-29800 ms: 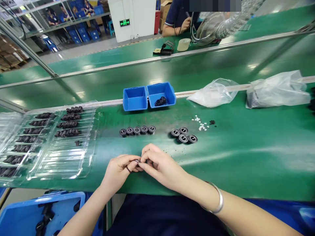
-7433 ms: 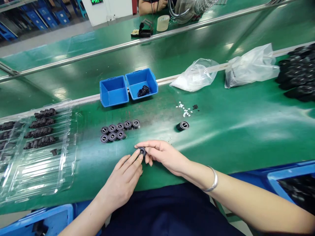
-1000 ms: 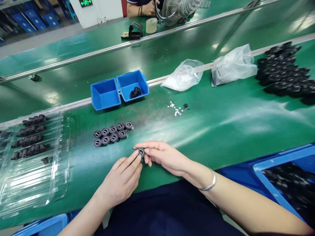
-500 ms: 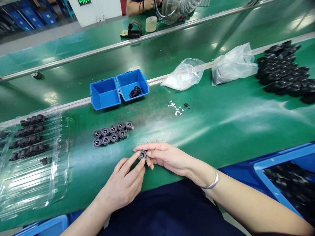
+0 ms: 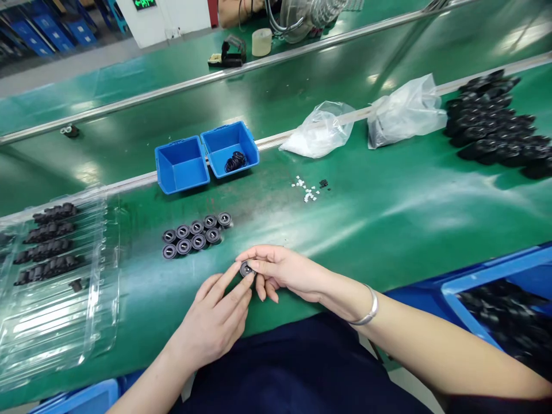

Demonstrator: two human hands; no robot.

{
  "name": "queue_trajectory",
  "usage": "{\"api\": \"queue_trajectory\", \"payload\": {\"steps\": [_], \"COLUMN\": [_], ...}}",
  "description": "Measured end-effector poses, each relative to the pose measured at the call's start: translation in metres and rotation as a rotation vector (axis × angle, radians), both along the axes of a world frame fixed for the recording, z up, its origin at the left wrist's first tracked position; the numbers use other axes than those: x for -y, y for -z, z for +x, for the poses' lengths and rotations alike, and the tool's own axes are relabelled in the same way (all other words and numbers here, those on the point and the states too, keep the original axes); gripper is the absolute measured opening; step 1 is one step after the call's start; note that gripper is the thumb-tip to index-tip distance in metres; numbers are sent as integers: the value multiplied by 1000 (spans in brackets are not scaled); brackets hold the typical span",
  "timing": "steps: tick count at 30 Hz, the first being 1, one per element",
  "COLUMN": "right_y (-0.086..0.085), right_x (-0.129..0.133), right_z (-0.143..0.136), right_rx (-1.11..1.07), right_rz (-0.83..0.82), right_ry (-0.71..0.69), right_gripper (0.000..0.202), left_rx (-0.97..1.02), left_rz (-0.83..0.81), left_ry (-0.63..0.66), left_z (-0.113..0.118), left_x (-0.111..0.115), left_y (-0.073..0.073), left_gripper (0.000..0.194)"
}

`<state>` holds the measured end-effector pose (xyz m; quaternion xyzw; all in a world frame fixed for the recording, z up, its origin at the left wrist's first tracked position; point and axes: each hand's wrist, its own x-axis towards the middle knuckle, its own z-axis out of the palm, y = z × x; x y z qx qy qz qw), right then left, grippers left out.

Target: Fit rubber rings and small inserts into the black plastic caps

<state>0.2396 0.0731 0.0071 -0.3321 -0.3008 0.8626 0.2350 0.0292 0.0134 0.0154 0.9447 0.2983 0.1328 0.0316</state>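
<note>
One black part (image 5: 245, 270) is pinched in the fingers of the left hand (image 5: 218, 315) and right hand (image 5: 282, 273), right of nine similar parts (image 5: 198, 241) on the worktop (image 5: 366, 224); working its face seems the step, the next move calling for steadiness

The hands (image 5: 215, 319) partly hide the round black part (image 5: 245, 269) between them.

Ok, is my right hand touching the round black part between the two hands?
Touching. The head view shows the right hand with its thumb tip lying over the rim of the round black part, no gap visible.
</note>
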Motion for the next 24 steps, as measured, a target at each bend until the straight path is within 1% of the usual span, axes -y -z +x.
{"api": "queue_trajectory", "payload": {"steps": [5,10,15,19,21,24], "right_y": [-4,-5,-1,-3,-3,0], "right_x": [-1,-2,0,-1,-1,0], "right_z": [-1,-3,-4,-4,-4,-4], "right_rx": [-3,9,13,25,21,13], "right_rz": [-56,-10,16,-10,-10,36], "right_ry": [61,17,27,49,38,15], "right_gripper": [25,18,19,22,24,22], "left_rx": [-41,-51,-63,-61,-61,-87], "left_rz": [21,34,-9,-59,-60,-35], "left_ry": [-6,-20,-13,29,31,16], "left_z": [4,6,3,-1,-1,1], "left_x": [0,2,3,2,2,2], "left_y": [-1,1,0,-1,-2,-3], "left_gripper": [31,30,28,34,34,34]}}
